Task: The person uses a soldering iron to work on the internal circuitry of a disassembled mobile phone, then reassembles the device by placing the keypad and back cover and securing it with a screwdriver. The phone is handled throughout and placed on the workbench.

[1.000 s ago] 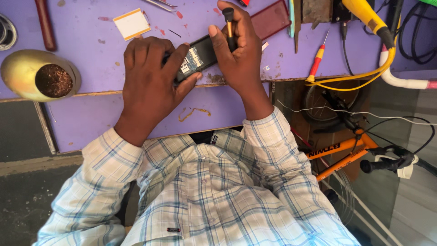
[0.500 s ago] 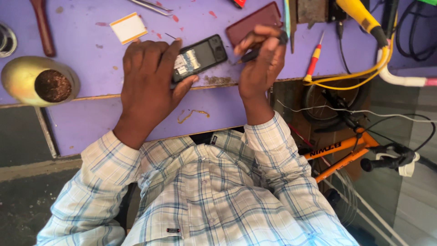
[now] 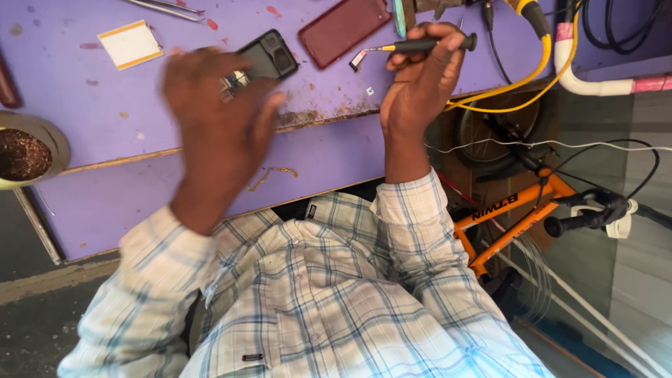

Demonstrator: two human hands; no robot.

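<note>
— Edges first: where does the purple worktop [image 3: 126,119] end?

— Its front lip runs on a slant from lower left to upper right, chipped and rusty-looking beside the left hand [image 3: 213,126]. Below it a purple front panel drops towards the person's checked shirt. The right hand [image 3: 416,87] hangs over that lip, close to the corner where the top stops.

— What do the hands hold?

— The right one is curled shut around a black screwdriver [image 3: 420,46], its thin tip pointing left. The left one is blurred; its fingers spread loosely over the near end of the black phone [image 3: 264,59], touching it as far as I can tell, though I cannot tell whether they grip it.

— And the phone?

— Lying flat on the top, back upwards, just beside a dark red phone case [image 3: 343,28].

— Free room?

— Bare purple surface between the phone and a white card [image 3: 130,44] at the left; a brass bowl [image 3: 31,150] sits at the far left edge. To the right, yellow cable [image 3: 518,87] and a white pipe [image 3: 595,80] crowd the corner, with an orange bicycle [image 3: 518,210] below.

— Counts?

— One phone, one case, one screwdriver, one card, one bowl, two hands.
</note>
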